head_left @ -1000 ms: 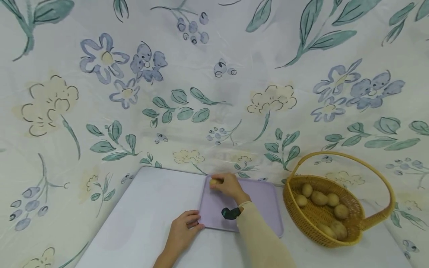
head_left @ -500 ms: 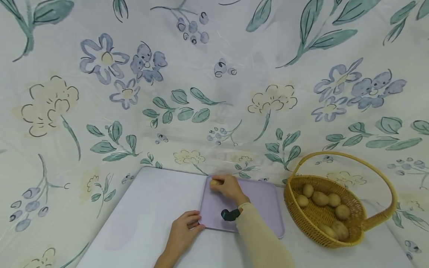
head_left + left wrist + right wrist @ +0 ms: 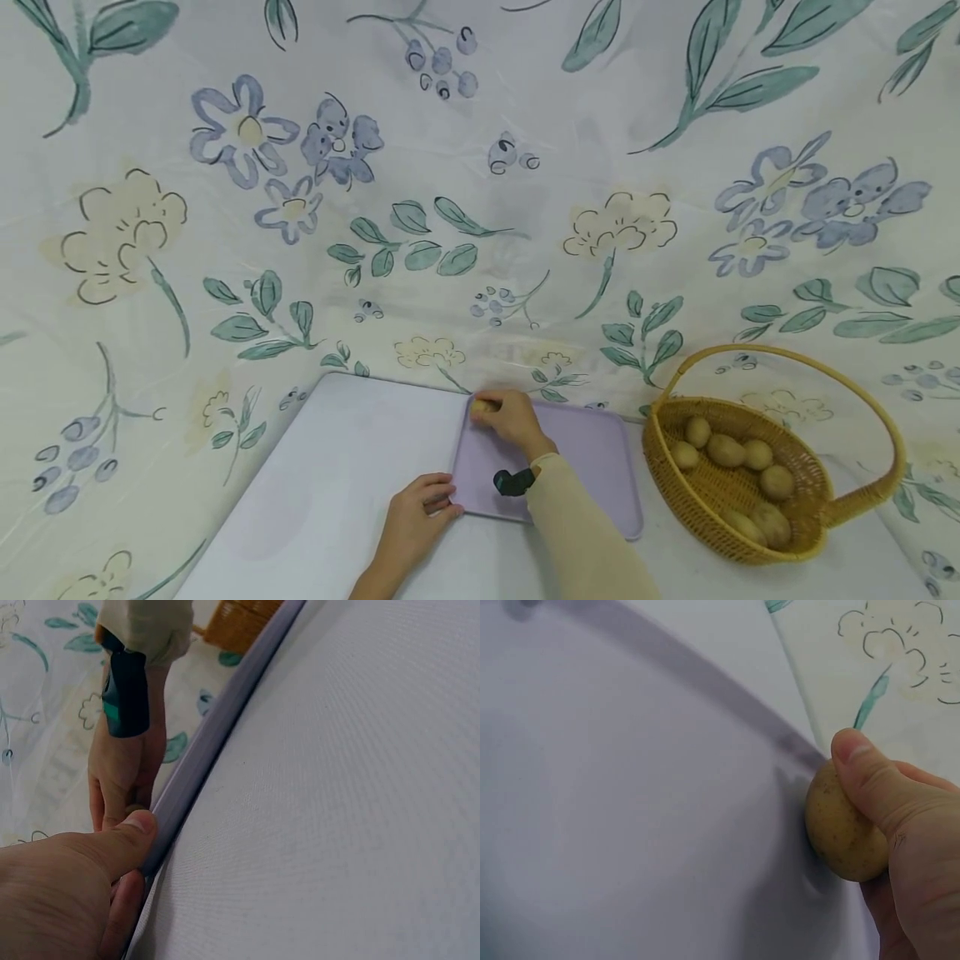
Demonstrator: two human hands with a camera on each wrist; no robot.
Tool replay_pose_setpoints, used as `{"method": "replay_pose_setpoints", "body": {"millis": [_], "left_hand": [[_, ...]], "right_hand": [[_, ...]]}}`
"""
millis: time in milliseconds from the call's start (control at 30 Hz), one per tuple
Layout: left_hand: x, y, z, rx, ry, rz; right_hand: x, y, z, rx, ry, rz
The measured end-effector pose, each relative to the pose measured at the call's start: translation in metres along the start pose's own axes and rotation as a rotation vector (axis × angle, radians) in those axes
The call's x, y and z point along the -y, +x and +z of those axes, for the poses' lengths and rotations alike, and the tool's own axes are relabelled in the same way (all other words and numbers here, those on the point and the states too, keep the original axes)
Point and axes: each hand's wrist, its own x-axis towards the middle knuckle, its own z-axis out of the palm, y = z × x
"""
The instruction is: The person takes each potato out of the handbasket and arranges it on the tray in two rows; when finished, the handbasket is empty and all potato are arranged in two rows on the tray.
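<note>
My right hand (image 3: 514, 422) holds a small brown potato (image 3: 838, 825) at the far left corner of a lilac tray (image 3: 592, 462). In the right wrist view the thumb lies across the potato's top, and the potato is low over the tray beside its rim. My left hand (image 3: 414, 518) grips the tray's near left corner. Its thumb (image 3: 140, 820) presses on the rim in the left wrist view, with a finger around the outer side. Several more potatoes (image 3: 726, 451) lie in a wicker basket (image 3: 686, 508) to the right of the tray.
The white table (image 3: 360, 442) runs out to the left of the tray. A floral cloth (image 3: 450, 292) rises behind the table. The basket's tall arched handle (image 3: 795, 357) stands up at the right. A dark wrist camera (image 3: 513, 482) sits on my right wrist.
The head view has shifted slightly, so the scene sits a little farther right. Both hands keep their places on the potato and the tray.
</note>
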Motion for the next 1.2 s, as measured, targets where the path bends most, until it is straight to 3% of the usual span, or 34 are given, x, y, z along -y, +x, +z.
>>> {"method": "replay_pose_setpoints", "body": {"millis": [333, 900, 1200], "left_hand": [[-0.0001, 0.0001, 0.0017, 0.013, 0.008, -0.029], [0.0000, -0.0012, 0.0008, 0.019, 0.021, -0.032], [-0.0003, 0.0002, -0.0004, 0.022, 0.036, -0.013]], "right_hand": [[0.0008, 0.0016, 0.0039, -0.038, 0.009, 0.006], [0.0019, 0.0042, 0.0067, -0.038, -0.017, 0.013], [0.0088, 0.0037, 0.0023, -0.061, 0.024, -0.020]]}}
